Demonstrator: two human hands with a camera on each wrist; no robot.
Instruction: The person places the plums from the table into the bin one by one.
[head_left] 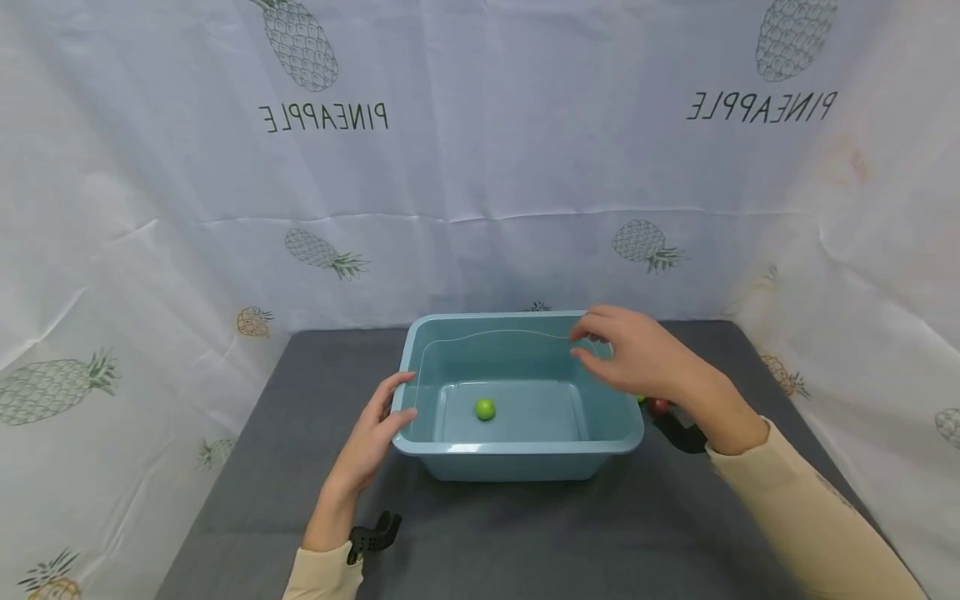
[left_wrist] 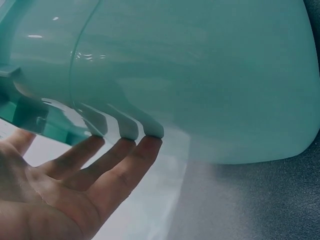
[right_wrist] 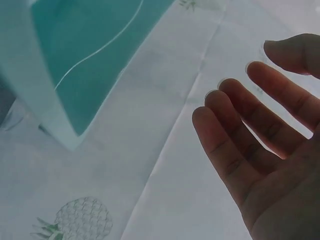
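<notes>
A light blue plastic basin (head_left: 510, 467) stands on the dark grey table, with a small round green fruit (head_left: 485, 408) on its floor. My left hand (head_left: 367, 437) holds the basin's left rim, thumb and index finger lapping over the edge. In the left wrist view its other fingertips touch the outer wall. Above the right rear part of the basin hovers my right hand (head_left: 637, 350), fingers loosely bent and apart. The right wrist view shows nothing between those fingers (right_wrist: 250, 135).
Right of the basin, partly hidden by the right hand and wrist, lie a dark red round thing (head_left: 658, 407) and a bit of something green (head_left: 641, 398). A white pineapple-print curtain (head_left: 480, 167) encloses the back and sides of the table (head_left: 480, 542).
</notes>
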